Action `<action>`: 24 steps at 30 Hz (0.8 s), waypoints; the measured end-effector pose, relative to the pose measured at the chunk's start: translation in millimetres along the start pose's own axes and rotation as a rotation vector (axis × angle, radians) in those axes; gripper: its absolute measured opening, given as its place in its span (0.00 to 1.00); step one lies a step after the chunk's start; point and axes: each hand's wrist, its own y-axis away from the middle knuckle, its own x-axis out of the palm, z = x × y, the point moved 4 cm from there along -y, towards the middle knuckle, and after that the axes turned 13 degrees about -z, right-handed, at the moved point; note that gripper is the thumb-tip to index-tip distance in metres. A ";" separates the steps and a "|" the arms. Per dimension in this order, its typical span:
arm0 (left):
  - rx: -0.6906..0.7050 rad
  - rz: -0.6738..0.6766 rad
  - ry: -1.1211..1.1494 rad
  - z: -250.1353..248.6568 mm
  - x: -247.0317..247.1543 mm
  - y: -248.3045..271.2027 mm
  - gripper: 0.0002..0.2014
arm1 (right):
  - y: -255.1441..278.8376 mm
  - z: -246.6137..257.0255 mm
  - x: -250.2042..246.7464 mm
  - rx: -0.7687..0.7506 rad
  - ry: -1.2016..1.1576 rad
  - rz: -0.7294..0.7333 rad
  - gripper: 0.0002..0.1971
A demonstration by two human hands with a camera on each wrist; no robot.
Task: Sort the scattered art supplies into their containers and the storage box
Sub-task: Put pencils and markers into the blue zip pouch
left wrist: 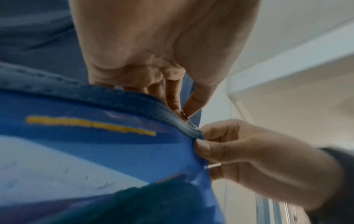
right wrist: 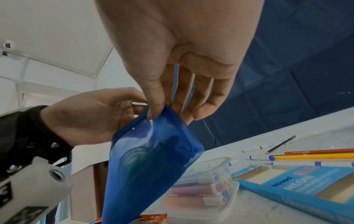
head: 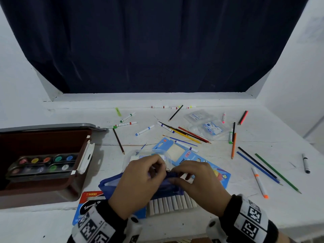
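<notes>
A blue zip pouch (head: 112, 183) is held up off the table's near edge between both hands. My left hand (head: 157, 169) pinches the small metal zipper pull (left wrist: 186, 117) on the pouch's top seam. My right hand (head: 175, 174) pinches the end of that seam; the right wrist view shows thumb and fingers (right wrist: 157, 110) clamped on the pouch (right wrist: 149, 159). Dark shapes show faintly through the fabric. Loose coloured pencils (head: 259, 165) and markers (head: 144, 130) lie scattered over the white table. The brown storage box (head: 82, 181) stands open at the left, holding a watercolour palette (head: 43, 163).
Just beyond my hands sit a clear tub of markers (right wrist: 206, 191) and a flat blue pencil carton (head: 175, 151). A row of white sticks (head: 171, 202) and a Nikki pack (head: 87, 202) lie under my wrists. Clear plastic packs (head: 206, 125) rest at the back right.
</notes>
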 end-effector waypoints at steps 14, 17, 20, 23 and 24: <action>-0.141 0.032 -0.210 49.7 -27.4 24.2 0.14 | 8.6 -14.1 6.6 0.098 0.093 0.074 0.03; -0.126 0.020 -0.299 54.5 -36.3 27.3 0.15 | 9.9 -17.3 6.1 0.111 0.116 0.078 0.02; -0.145 0.010 -0.369 60.4 -45.9 28.8 0.15 | 11.1 -21.3 5.1 0.128 0.133 0.098 0.03; -0.179 0.003 -0.430 67.3 -54.8 31.1 0.16 | 12.7 -26.1 4.6 0.147 0.156 0.115 0.04; -0.197 0.003 -0.437 70.5 -57.4 32.2 0.16 | 13.1 -27.6 4.7 0.152 0.164 0.119 0.04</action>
